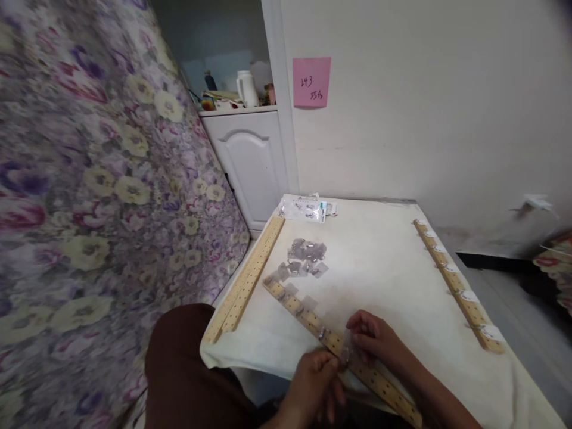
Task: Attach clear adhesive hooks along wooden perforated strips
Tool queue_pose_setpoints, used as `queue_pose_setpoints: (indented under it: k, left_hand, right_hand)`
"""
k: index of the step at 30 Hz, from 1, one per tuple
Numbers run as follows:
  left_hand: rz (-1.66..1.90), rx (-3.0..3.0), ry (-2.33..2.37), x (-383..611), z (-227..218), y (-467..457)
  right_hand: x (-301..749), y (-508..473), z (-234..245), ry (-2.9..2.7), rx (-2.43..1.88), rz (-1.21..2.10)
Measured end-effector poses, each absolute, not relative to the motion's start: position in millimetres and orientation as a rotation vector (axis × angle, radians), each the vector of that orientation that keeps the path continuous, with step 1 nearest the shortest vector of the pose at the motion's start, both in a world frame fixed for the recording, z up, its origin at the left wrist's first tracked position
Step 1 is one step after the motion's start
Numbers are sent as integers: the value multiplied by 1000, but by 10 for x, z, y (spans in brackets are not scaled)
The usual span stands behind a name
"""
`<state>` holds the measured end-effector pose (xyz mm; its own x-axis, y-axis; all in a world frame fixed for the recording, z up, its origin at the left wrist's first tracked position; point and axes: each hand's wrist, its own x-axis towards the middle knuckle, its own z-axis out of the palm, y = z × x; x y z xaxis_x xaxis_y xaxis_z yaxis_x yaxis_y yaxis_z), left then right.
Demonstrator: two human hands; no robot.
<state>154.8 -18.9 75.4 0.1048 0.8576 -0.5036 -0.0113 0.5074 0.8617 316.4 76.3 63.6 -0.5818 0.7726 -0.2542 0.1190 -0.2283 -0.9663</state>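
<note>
A long wooden strip with holes (313,325) lies slantwise across the near part of a white table (384,262). Small clear packets with metal hooks hang along it. My left hand (315,381) and my right hand (373,341) meet over the strip near its lower end. Both have their fingers pinched round a small clear packet (345,355) on the strip. A loose heap of the same small packets (306,257) lies further back on the table.
Another holed wooden strip (248,277) lies along the table's left edge, and a third strip with white tags (458,286) along the right edge. A larger packet (306,210) lies at the back. A floral cloth (89,179) rises at left, a white cabinet (248,161) behind.
</note>
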Motion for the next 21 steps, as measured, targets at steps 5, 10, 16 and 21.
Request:
queue_pose_setpoints:
  k: [5,10,16,21]
  left_hand:
    - [770,767,1322,1574,765,-173]
    - [774,714,1353,1603,752,-161]
    - [806,708,1380,1619,734,-159]
    - [815,716,1382,1626,729,-158]
  right_hand:
    - [3186,757,651,-1579,-1012,1883]
    - [3202,724,679,-1586,-1054,1855]
    - [3215,707,688,-1612,-1087,1824]
    - [3214,719,670,-1642,-1104,1817]
